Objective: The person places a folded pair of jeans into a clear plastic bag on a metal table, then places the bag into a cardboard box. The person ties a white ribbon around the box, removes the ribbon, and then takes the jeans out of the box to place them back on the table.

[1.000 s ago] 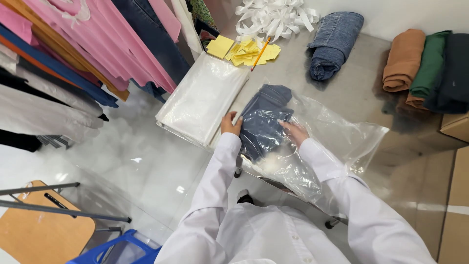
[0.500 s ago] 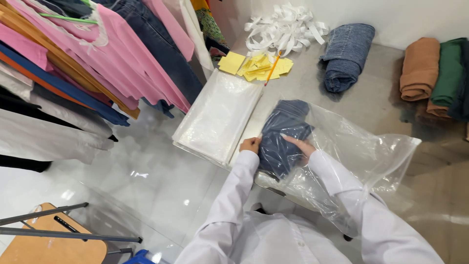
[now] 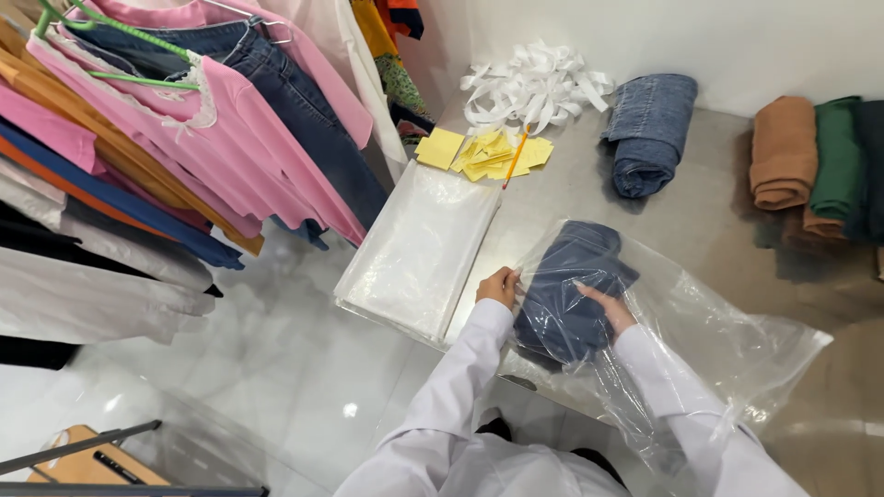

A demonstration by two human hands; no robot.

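A folded pair of dark blue jeans [image 3: 571, 290] lies inside a large clear plastic bag [image 3: 727, 345] on the grey table [image 3: 709, 216]. My left hand [image 3: 498, 286] pinches the bag's edge at the left side of the jeans. My right hand [image 3: 608, 310] is inside the bag, with its fingers resting flat on top of the jeans. Both arms are in white sleeves.
A stack of flat clear bags [image 3: 419, 253] lies left of the jeans. Yellow paper slips with a pencil [image 3: 488, 154], white strips [image 3: 534, 87], rolled light jeans [image 3: 649, 133] and folded brown and green garments [image 3: 810, 156] sit behind. Hanging clothes [image 3: 184, 120] crowd the left.
The head camera has shifted, so the table sits lower and further right in view. My hands remain on the jeans and the bag, and the bag now covers more of the jeans.
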